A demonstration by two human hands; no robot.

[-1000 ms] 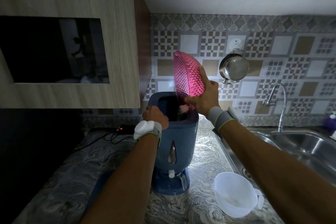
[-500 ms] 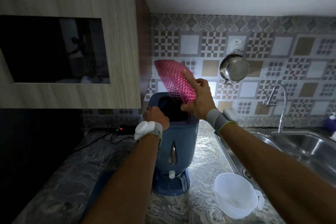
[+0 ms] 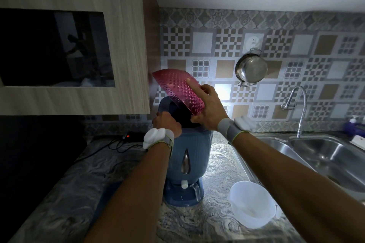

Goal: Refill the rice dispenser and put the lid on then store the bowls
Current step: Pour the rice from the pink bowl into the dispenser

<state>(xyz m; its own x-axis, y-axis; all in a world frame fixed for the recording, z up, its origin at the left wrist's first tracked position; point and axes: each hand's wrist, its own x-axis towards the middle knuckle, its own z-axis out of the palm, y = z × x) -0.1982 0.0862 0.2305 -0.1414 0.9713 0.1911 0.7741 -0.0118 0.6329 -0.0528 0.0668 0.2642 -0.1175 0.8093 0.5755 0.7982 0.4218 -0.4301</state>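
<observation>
One white bowl (image 3: pixel 252 204) stands upright on the marbled countertop (image 3: pixel 217 156), nearest the camera, well apart from both hands and just right of the dispenser base. One blue rice dispenser (image 3: pixel 189 156) stands on the countertop, lid off, top opening exposed. The left hand (image 3: pixel 166 123) rests on the dispenser's left rim with fingers curled over the edge. The right hand (image 3: pixel 210 107) holds one pink bowl (image 3: pixel 178 89) above the opening: the thumb pinches the bowl's lower rim and the index finger lies extended along its dimpled outer wall. The pink bowl is tipped almost upside down, mouth facing down and left toward the opening. Farther back, one steel pot (image 3: pixel 251 69) hangs on the tiled wall; one tap (image 3: pixel 296 108) stands over the sink (image 3: pixel 324 156).
</observation>
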